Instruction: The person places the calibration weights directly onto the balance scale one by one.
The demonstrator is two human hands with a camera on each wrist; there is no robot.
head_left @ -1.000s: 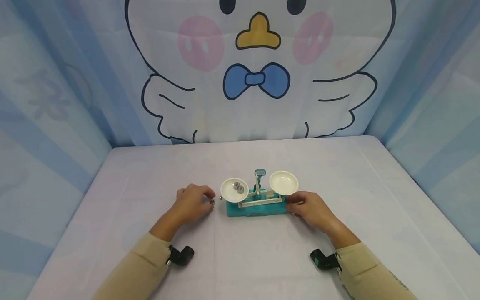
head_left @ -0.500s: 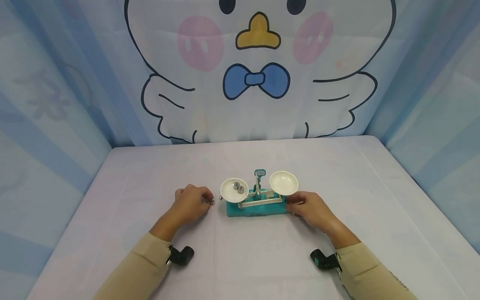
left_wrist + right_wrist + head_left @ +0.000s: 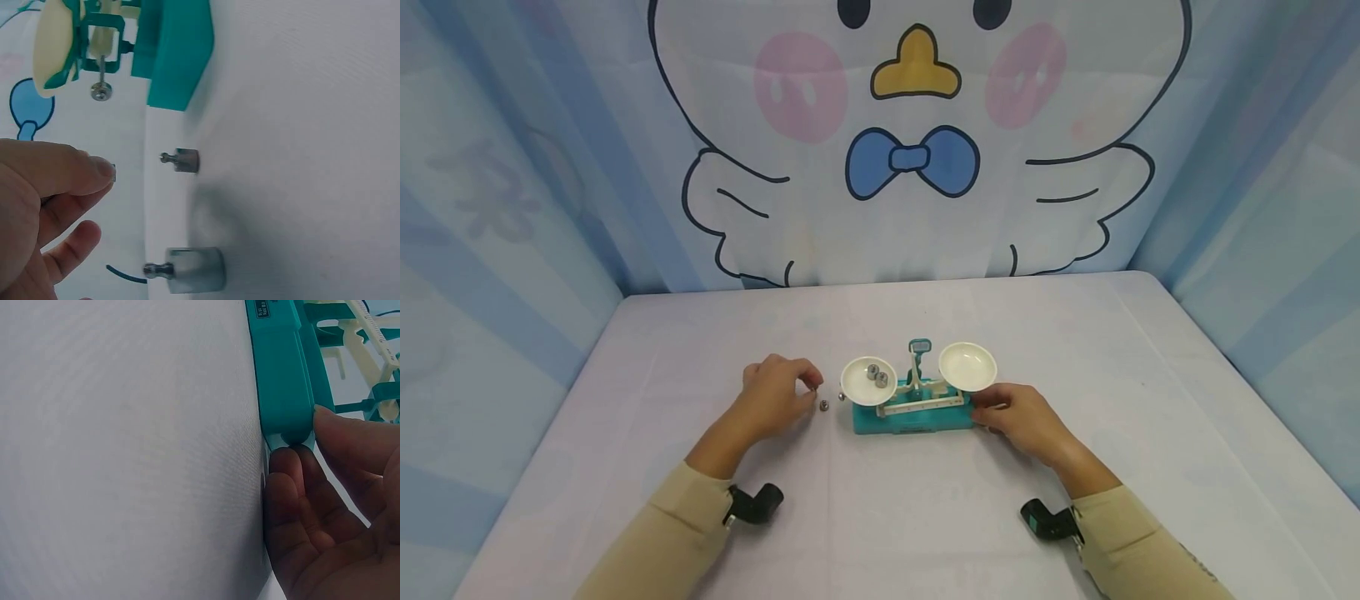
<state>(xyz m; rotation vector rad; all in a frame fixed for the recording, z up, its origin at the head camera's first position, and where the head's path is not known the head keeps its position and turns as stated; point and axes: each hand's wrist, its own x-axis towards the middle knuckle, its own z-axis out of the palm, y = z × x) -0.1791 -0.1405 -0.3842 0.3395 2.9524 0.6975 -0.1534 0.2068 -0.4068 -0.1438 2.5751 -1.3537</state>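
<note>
A teal balance scale [image 3: 913,419] with two cream pans stands mid-table. Its left pan [image 3: 854,390] hangs lower and bears two metal weights [image 3: 877,375]; the right pan [image 3: 967,367] bears nothing. My right hand [image 3: 1022,421] grips the right end of the base, thumb on top and fingers at the end face in the right wrist view. Left of the scale, my left hand [image 3: 775,396] is raised, thumb and forefinger pinching a tiny metal weight [image 3: 114,173], mostly hidden by the fingertips. Below it a small knobbed weight [image 3: 186,160] and a larger knobbed weight [image 3: 195,270] stand on the table.
The white-covered table [image 3: 910,517] runs back to a printed cloth backdrop [image 3: 917,233]. Cloth walls rise at both sides. A metal adjusting knob [image 3: 101,91] sticks out from the scale's left end.
My left hand has lifted and drawn back to the left, away from the small weight, which now shows standing by itself on the table. My right hand and the scale have stayed put.
</note>
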